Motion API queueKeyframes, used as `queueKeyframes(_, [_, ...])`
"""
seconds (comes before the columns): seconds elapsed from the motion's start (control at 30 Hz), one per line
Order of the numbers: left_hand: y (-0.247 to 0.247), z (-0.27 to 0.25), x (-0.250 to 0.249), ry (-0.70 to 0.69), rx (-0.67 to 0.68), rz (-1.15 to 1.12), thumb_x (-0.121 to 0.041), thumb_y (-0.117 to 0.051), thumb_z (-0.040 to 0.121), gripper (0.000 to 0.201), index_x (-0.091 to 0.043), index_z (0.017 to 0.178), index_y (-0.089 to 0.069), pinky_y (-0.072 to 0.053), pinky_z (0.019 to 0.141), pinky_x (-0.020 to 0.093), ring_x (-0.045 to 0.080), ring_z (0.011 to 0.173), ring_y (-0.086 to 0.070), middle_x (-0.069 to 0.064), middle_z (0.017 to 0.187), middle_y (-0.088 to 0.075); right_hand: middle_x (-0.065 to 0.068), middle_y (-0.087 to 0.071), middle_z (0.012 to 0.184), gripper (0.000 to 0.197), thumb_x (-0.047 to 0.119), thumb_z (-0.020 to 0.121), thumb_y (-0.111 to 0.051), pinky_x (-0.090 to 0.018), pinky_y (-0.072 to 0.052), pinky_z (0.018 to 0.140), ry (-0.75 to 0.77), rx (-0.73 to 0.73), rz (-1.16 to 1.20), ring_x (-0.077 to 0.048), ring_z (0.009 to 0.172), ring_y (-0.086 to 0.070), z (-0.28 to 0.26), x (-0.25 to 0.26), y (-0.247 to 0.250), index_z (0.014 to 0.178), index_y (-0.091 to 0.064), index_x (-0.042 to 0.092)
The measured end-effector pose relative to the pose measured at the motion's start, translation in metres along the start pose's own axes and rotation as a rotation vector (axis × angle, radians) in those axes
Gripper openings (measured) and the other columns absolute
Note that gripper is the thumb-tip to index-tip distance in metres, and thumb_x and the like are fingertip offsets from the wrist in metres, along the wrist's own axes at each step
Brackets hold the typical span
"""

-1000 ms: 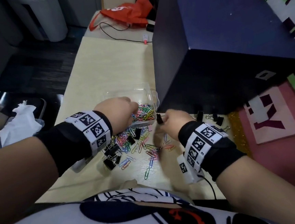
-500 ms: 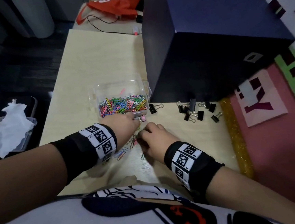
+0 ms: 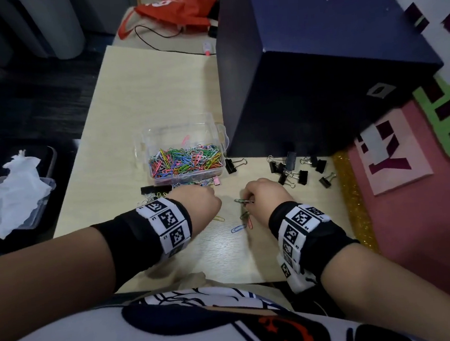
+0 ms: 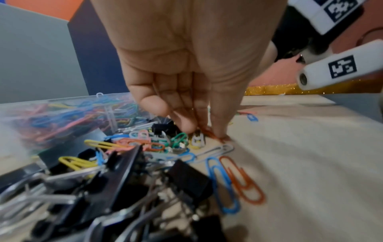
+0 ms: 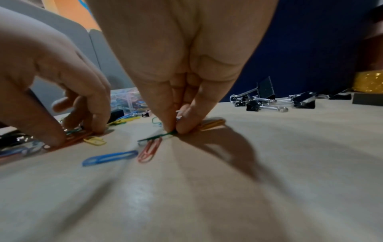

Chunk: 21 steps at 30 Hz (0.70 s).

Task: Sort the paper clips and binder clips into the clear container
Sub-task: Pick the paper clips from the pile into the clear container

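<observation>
Both hands pinch flat paper clips off the table, the left hand (image 3: 199, 202) an orange clip (image 4: 209, 133), the right hand (image 3: 265, 196) a green clip (image 5: 159, 135), so one could slip before reaching the box (image 3: 181, 130) just behind.

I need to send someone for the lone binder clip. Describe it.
Start at the clear plastic container of coloured paper clips beside the big dark blue box. Off the container's front right corner lies one black binder clip with silver handles, apart from the cluster farther right.

My counter (image 5: 269, 163) is pale wood-grain laminate with a soft sheen; the container (image 3: 145, 142) is clear glossy plastic; the binder clips (image 5: 302, 101) are black, with shiny wire handles.
</observation>
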<state>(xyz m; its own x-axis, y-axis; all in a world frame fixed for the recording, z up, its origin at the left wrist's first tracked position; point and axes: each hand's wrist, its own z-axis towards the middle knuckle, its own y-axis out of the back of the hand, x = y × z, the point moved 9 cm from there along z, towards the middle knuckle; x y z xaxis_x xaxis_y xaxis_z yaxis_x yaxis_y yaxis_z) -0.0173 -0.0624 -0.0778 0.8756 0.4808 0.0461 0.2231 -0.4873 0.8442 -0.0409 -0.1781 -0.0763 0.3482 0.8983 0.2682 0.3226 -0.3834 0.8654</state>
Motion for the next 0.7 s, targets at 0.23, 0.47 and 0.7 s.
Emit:
queueKeyframes(0.23, [0.000,-0.003,0.004,0.001,0.015,-0.098,-0.005,-0.063,0.080,0.020,-0.014,0.093,-0.049,-0.051,0.068,0.038,0.028,0.081,-0.057,0.008,0.095,-0.058,0.001,-0.062,0.106,0.013,0.016,0.084,-0.063,-0.024,-0.044,0.085,0.034,-0.025,0.081,-0.019,0.098,-0.060,0.011,0.025,0.026,0.094,-0.068,0.022])
queueKeyframes(0.47, [0.007,-0.009,0.011,0.023,-0.035,-0.249,0.000,-0.051,0.083,0.022,-0.020,0.082,-0.041,-0.042,0.062,0.030,0.027,0.081,-0.062,0.006,0.087,-0.063,0.001,-0.064,0.111,0.024,0.023,0.085,-0.066,-0.030,-0.047,0.094,0.137,-0.193,0.221,-0.016,0.100,-0.062,0.034,0.074,0.065,0.109,-0.066,0.023])
queueKeyframes(0.7, [0.039,-0.018,0.058,0.155,-0.240,-0.353,-0.014,-0.050,0.085,0.013,-0.026,0.081,-0.045,-0.036,0.065,0.028,0.020,0.075,-0.045,0.000,0.087,-0.059,-0.006,-0.061,0.115,0.029,0.025,0.088,-0.061,-0.028,-0.043,0.086,0.016,0.052,-0.081,-0.025,0.108,-0.058,0.024,0.053,0.047,0.117,-0.058,0.019])
